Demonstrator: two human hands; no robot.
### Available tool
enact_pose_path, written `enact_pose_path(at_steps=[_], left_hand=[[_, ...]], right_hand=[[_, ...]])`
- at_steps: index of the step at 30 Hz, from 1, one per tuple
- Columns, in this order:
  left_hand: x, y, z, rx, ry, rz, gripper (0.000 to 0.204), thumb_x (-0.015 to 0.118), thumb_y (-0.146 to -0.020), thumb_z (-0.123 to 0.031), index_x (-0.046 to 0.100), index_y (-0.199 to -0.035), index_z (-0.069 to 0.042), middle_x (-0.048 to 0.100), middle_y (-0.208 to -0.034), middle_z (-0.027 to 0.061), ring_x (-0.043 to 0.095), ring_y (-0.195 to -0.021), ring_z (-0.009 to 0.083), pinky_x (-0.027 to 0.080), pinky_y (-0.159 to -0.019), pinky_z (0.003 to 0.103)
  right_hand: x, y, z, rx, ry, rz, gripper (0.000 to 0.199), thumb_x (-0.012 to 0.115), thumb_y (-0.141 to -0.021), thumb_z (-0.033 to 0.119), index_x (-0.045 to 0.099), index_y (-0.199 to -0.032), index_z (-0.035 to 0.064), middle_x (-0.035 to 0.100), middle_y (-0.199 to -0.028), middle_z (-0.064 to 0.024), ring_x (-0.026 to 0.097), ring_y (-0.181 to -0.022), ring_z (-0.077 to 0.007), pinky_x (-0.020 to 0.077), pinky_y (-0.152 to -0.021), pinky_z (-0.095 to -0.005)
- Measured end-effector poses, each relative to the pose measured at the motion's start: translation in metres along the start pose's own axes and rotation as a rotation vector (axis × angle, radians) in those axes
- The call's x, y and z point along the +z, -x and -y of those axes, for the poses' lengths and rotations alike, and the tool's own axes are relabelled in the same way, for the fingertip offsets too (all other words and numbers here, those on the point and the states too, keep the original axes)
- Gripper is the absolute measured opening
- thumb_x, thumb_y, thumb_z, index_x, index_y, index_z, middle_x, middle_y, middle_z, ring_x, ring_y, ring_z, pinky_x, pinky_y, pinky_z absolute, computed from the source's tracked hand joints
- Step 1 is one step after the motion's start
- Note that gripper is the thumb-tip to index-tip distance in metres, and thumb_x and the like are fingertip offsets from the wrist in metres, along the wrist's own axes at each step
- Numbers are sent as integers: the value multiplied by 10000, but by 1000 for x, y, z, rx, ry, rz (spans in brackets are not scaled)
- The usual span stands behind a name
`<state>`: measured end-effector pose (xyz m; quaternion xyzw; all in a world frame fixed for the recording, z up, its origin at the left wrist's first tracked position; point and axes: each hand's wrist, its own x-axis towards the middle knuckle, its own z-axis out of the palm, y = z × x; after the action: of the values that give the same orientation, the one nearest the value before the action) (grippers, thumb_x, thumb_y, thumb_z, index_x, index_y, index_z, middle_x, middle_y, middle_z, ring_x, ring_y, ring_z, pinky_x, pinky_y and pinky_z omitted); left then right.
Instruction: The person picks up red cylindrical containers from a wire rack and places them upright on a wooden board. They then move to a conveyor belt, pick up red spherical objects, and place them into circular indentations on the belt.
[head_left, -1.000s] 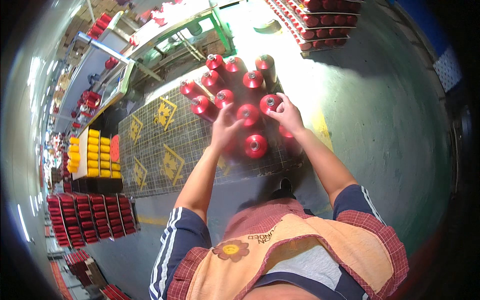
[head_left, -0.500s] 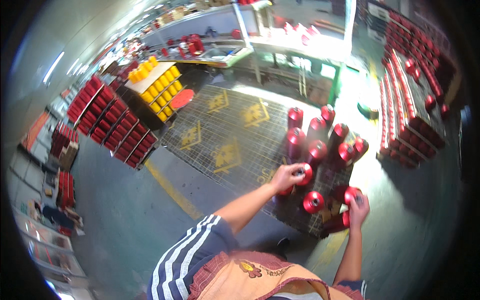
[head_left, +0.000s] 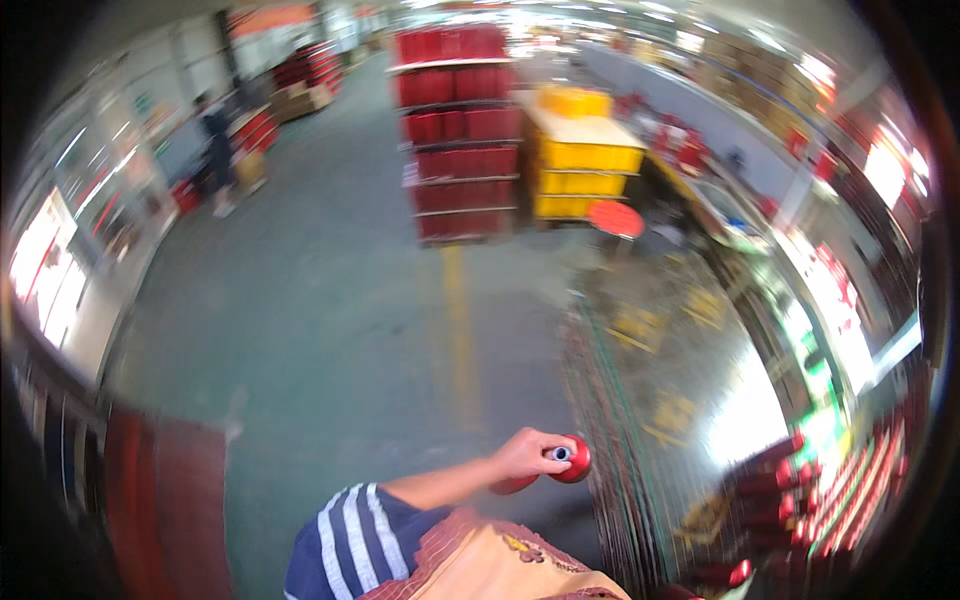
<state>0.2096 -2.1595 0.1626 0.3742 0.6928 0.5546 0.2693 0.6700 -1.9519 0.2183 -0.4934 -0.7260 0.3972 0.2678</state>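
Observation:
My left hand point(head_left: 530, 456) is closed round the top of a red thread cone point(head_left: 575, 460), with the grey tube end showing at my fingers. A second red surface, perhaps another cone point(head_left: 514, 486), shows just under the hand, partly covered by it. To the right, beside the edge of the wire-topped dark platform point(head_left: 640, 400), several red cones point(head_left: 765, 495) stand blurred at the lower right. My right hand is out of the picture.
Ahead stands a tall stack of red cones point(head_left: 460, 140) on layered boards. Beside it are a stack of yellow cones point(head_left: 585, 160) and a red round stool point(head_left: 616, 219). A long workbench point(head_left: 720, 200) runs along the right. Another person point(head_left: 218, 150) stands far left.
My view has swung left, and the platform with its cones now lies to the right. My left hand has carried a cone away from the group. My right hand, earlier on a cone, has left view.

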Motion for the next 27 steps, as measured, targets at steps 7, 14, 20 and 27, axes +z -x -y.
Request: enact_pose_path(at_steps=[7, 14, 20, 27], left_hand=[[-225, 86, 34, -124, -57, -367, 262, 742, -794, -229, 695, -1039, -146, 659, -797, -26, 528, -674, 62, 456, -638, 241], [-400, 152, 93, -286, -324, -967, 324, 786, -745, -268, 718, -1021, -112, 725, -911, 73, 670, -743, 125, 541, -716, 277], [-552, 176, 120, -536, -77, -1390, 270, 807, -715, -134, 728, -955, -38, 684, -830, -2, 580, -738, 58, 508, -701, 243], [-715, 212, 139, -609, -65, -1822, 192, 743, -731, -6, 706, -919, -15, 634, -793, -18, 570, -726, 68, 479, -673, 229]], right_hand=[[287, -82, 185, -569, 51, 419, 250, 744, -686, 34, 651, -918, 38, 591, -827, -20, 548, -756, -131, 450, -708, -260], [583, -102, 374, -946, -50, 853, 300, 833, -632, 100, 707, -899, 47, 694, -769, -76, 633, -631, -105, 507, -591, -252], [824, -84, 513, -805, -91, 1327, 274, 824, -711, 177, 722, -950, 88, 728, -900, -58, 688, -798, -126, 548, -742, -272], [1059, -18, 683, -771, -125, 1686, 273, 788, -794, 175, 684, -1034, 98, 671, -826, 21, 581, -748, -49, 498, -705, -237]])
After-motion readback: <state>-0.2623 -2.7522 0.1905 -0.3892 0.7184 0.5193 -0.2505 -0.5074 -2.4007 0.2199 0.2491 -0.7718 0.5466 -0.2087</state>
